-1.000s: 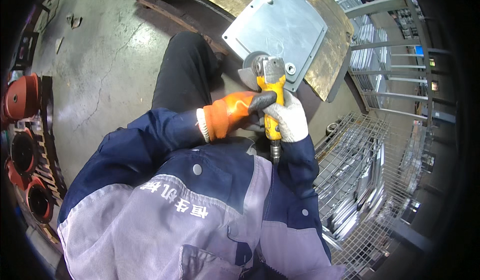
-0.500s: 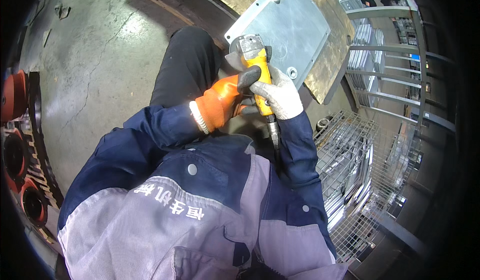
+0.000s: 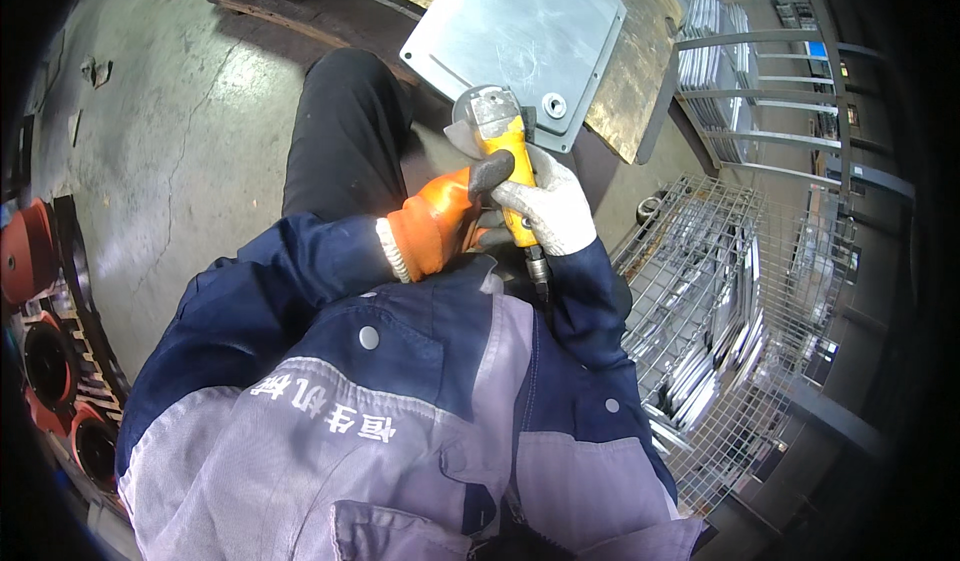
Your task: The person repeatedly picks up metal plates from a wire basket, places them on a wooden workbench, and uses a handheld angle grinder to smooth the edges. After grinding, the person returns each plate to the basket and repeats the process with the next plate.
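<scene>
My left hand (image 3: 445, 216), in an orange glove with dark fingertips, is closed around the near side of a yellow angle grinder (image 3: 520, 176). In a white glove, my right hand (image 3: 552, 201) wraps the same grinder body from the right, thumb across it. The tool's grey metal head points away from me, and a disc shows at its left side. A hose fitting (image 3: 538, 264) joins its near end. Just beyond the grinder, a grey metal panel (image 3: 520, 36) with a raised face, corner holes and a round fitting lies on a worn wooden tabletop (image 3: 640, 71).
At the right stand a wire mesh basket (image 3: 690, 291) holding metal pieces and a metal rack (image 3: 765, 96) with stacked sheets behind it. Red round parts (image 3: 50, 361) sit on wooden slats at the left. My bent leg (image 3: 345, 131) is beside the table.
The grinder, held in both hands, has come back toward me and overlaps less of the panel. The view has shifted, so panel and table sit higher and farther left. Both grips stay closed.
</scene>
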